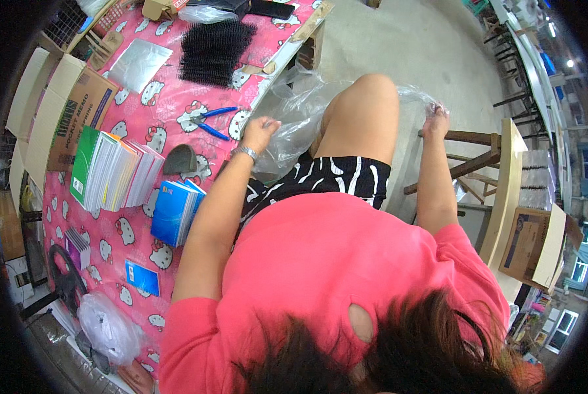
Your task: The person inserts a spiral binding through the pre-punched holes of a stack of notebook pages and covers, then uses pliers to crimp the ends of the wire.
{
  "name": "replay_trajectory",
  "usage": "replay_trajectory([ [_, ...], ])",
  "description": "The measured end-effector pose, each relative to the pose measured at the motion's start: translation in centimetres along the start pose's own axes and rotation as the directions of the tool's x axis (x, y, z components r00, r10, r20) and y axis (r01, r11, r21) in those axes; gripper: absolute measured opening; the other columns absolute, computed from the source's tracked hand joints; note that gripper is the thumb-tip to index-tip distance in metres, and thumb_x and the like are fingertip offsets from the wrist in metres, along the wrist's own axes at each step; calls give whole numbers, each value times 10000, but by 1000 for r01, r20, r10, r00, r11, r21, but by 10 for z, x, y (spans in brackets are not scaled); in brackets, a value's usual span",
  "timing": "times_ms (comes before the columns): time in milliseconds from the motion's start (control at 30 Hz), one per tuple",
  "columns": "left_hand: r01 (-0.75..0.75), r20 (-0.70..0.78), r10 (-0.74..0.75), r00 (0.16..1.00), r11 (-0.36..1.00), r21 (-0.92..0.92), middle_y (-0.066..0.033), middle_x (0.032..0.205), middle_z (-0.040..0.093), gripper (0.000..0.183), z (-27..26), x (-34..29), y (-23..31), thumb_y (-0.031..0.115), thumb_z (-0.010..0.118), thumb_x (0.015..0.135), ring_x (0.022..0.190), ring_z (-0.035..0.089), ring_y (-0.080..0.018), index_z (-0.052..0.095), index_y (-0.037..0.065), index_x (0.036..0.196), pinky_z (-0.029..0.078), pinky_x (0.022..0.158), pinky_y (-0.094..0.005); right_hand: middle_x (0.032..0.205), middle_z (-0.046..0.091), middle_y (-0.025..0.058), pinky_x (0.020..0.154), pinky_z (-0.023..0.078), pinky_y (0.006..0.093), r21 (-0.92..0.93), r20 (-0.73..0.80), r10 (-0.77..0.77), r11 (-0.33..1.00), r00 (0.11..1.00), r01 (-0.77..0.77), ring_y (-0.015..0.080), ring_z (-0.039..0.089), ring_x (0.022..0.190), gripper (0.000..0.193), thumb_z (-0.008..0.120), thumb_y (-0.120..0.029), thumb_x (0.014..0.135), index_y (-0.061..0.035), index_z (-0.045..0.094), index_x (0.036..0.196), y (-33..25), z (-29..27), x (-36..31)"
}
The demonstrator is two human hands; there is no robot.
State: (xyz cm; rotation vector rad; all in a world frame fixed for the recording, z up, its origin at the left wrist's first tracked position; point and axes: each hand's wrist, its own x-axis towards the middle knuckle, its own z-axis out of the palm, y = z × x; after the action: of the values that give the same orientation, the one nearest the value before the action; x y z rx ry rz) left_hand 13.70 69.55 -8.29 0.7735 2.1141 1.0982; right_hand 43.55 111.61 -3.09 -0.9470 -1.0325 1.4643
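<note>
A crumpled sheet or bag of clear plastic (299, 128) stretches across my bare knee, between my two hands. Near the table edge, my left hand (258, 134) is closed with its fingertips pinched at the plastic's left side. Out to the right, past the knee, my right hand (436, 121) grips the other end, bunched in its fingers. Blue-handled pliers (215, 123) lie on the table just left of my left hand, jaws apart. Behind them sits a pile of black spiral binding coils (215, 52).
The table with its pink patterned cover (110, 230) carries stacked notebooks (113, 172), blue notebooks (176, 211), a dark half-round piece (180, 159) and an open cardboard box (81, 121). On my right stand a wooden stool (468, 138) and a bench with another box (527, 243).
</note>
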Motion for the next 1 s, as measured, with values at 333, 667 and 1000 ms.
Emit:
replay_trajectory([
  [333, -253, 91, 236, 967, 885, 391, -236, 834, 665, 479, 4, -44, 24, 482, 625, 867, 768, 646, -334, 665, 11, 945, 495, 733, -403, 744, 546, 46, 495, 434, 312, -372, -130, -70, 928, 989, 17, 142, 526, 648, 166, 566, -201, 914, -45, 563, 970, -59, 18, 66],
  [667, -160, 47, 154, 987, 897, 413, -206, 1179, 578, 251, 54, -58, -18, 243, 523, 905, 1086, 546, -372, 690, 66, 969, 421, 946, -445, 901, 668, 241, 750, 485, 488, -951, 303, -205, -131, 931, 281, 418, 642, 841, 391, 495, -371, 948, -12, 630, 1027, 35, -111, -4],
  [1000, -280, 606, -6, 796, 883, 377, -249, 945, 665, 286, 76, -48, -32, 245, 546, 820, 929, 638, -410, 700, 26, 923, 496, 830, -454, 889, 675, 171, 709, 508, 407, -866, 158, 374, 498, 914, -54, 273, 650, 778, 363, 498, -298, 947, 28, 638, 1027, 157, -109, -205],
])
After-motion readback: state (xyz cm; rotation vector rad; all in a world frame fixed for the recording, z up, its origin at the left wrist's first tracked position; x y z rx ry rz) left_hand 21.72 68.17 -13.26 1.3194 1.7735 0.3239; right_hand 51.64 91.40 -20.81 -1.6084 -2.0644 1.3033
